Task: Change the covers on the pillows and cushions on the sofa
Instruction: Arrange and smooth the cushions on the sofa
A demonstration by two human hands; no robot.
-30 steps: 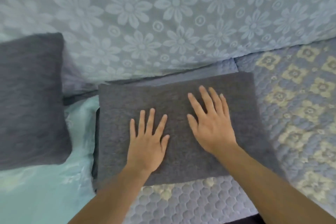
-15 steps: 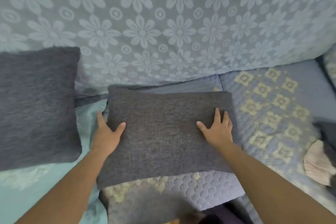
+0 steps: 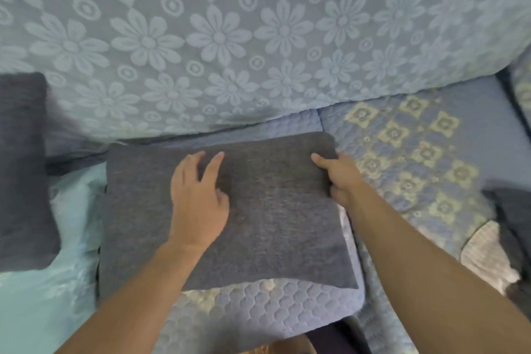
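A dark grey cushion [image 3: 275, 210] lies flat on the sofa seat in the middle of the view. My left hand [image 3: 198, 195] rests on its top face with the fingers spread and nearly straight. My right hand [image 3: 336, 178] grips the cushion's right edge near the far corner, thumb on top and fingers curled under. A second dark grey cushion [image 3: 23, 169] leans at the far left, partly cut off by the frame edge.
The sofa back [image 3: 258, 37] carries a pale blue flowered cover. A quilted blue and yellow seat cover [image 3: 416, 152] spreads to the right, a turquoise cloth [image 3: 51, 296] to the left. Dark and pale crumpled fabric [image 3: 500, 244] lies at the right edge.
My left hand has left the cushion's left edge and now lies on its top. My right hand has gone from lying flat to gripping the right edge. The view has shifted to the right.
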